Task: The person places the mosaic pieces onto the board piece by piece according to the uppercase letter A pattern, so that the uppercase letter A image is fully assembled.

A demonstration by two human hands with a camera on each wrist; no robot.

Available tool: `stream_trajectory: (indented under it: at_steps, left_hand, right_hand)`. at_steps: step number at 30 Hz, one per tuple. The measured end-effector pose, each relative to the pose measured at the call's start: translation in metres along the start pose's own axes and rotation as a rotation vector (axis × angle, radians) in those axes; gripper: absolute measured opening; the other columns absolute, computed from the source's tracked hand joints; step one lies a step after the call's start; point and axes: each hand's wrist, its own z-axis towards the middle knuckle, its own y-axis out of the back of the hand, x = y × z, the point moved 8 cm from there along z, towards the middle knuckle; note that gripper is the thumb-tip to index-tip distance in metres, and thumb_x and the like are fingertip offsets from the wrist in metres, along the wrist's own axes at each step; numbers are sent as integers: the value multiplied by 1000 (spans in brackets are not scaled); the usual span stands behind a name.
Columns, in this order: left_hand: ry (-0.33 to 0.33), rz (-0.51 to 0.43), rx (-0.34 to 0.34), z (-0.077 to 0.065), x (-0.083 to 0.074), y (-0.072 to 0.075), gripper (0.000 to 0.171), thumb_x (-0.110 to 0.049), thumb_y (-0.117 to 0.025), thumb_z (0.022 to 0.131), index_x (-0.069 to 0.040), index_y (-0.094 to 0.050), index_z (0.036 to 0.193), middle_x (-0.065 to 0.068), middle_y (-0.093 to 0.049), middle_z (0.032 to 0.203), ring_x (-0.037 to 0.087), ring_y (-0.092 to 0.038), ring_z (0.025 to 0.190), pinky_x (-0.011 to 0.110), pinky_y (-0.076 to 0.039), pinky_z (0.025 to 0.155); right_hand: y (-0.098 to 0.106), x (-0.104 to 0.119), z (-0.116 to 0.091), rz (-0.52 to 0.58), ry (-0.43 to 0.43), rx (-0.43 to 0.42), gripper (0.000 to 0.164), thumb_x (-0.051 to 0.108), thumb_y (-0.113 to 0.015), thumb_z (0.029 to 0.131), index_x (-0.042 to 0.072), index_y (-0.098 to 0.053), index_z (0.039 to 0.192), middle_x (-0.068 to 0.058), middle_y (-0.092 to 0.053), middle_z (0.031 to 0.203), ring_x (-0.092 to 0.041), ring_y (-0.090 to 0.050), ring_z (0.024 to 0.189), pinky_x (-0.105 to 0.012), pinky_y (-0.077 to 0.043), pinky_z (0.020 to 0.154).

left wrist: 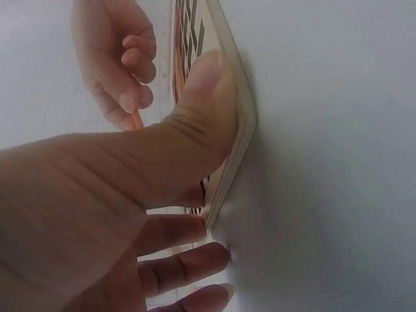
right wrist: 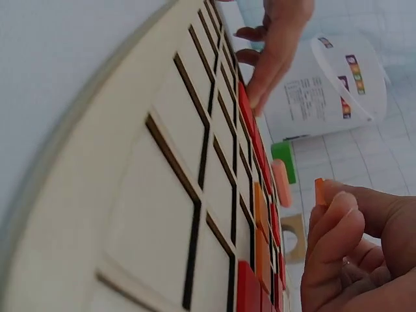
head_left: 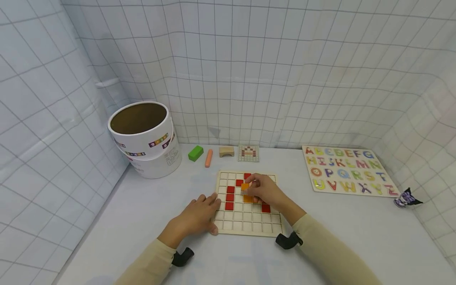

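Observation:
A square wooden grid board (head_left: 243,227) lies flat on the white table with red tiles (head_left: 230,197) in several of its cells. My left hand (head_left: 199,213) rests at the board's left edge, thumb by the near corner and fingers fairly straight. Between thumb and fingertips, my right hand (head_left: 267,192) pinches a small square orange tile (head_left: 245,186) above the middle of the board. In the right wrist view the held tile (right wrist: 319,191) is seen nearly edge-on. Orange tiles (head_left: 247,199) sit in cells below it, partly covered by the right hand.
Behind the board stand a small pattern card (head_left: 248,153), a wooden arch block (head_left: 226,151), an orange stick (head_left: 208,158) and a green block (head_left: 196,153). A white bucket (head_left: 158,158) is at back left. An alphabet board (head_left: 343,171) and a purple-black figurine (head_left: 407,198) lie right.

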Motion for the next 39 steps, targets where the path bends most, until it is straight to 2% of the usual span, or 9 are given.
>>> stream_trajectory:
  at_steps: [3, 8, 13, 18, 25, 30, 34, 39]
  left_hand:
    - [-2, 0, 3, -1, 0, 0, 92, -44, -85, 75, -6, -49, 151, 14, -37, 162, 36, -43, 137, 60, -38, 110]
    - [-5, 13, 9, -2, 0, 2, 92, -45, -85, 77, -6, -49, 151, 14, -37, 162, 35, -43, 136, 57, -39, 109]
    - [-7, 16, 3, -4, 0, 5, 91, -44, -85, 77, -5, -49, 151, 15, -38, 162, 34, -43, 133, 55, -40, 109]
    - [-10, 11, 0, -2, -1, 4, 92, -44, -85, 76, -6, -48, 151, 14, -38, 162, 33, -43, 133, 54, -40, 109]
    - [-23, 17, 4, 0, -3, 2, 92, -45, -84, 77, -6, -48, 152, 13, -37, 162, 31, -44, 130, 50, -41, 108]
    - [-16, 11, 2, -2, -3, 2, 92, -44, -85, 76, -6, -49, 151, 14, -38, 161, 32, -44, 130, 52, -41, 108]
    - [-20, 10, 2, -2, -3, 2, 91, -44, -84, 77, -6, -48, 152, 14, -37, 162, 32, -43, 131, 52, -41, 109]
    - [-25, 5, 6, 0, -2, 2, 92, -44, -84, 78, -5, -47, 152, 15, -36, 163, 33, -43, 132, 52, -40, 109]
  right_hand:
    - [-14, 4, 0, -150, 21, 2, 30, 15, -76, 91, 9, -65, 117, -7, -59, 79, -18, -52, 56, -27, -45, 54]
    - [-28, 9, 0, -442, 71, -43, 22, 12, -77, 86, 12, -69, 107, -1, -59, 73, -15, -51, 61, -29, -42, 57]
    - [-37, 14, 2, -574, 88, -75, 21, 11, -77, 84, 11, -71, 103, 2, -59, 69, -15, -51, 63, -29, -42, 57]
    - [-35, 14, 0, -606, 65, -100, 22, 13, -81, 82, 11, -72, 102, 2, -63, 74, -16, -54, 69, -31, -45, 59]
    - [-28, 12, -8, -575, 35, -103, 30, 19, -84, 82, 15, -73, 110, 2, -64, 81, -18, -56, 73, -33, -46, 65]
    - [-32, 16, -14, -605, 98, -53, 27, 22, -83, 85, 16, -75, 110, 4, -64, 83, -17, -55, 77, -33, -46, 69]
    - [-35, 20, -18, -626, 160, -31, 22, 30, -77, 92, 18, -76, 110, 6, -67, 88, -14, -56, 79, -33, -48, 72]
    - [-30, 23, -20, -587, 205, 22, 28, 37, -67, 99, 15, -75, 115, 6, -69, 90, -13, -58, 78, -32, -50, 71]
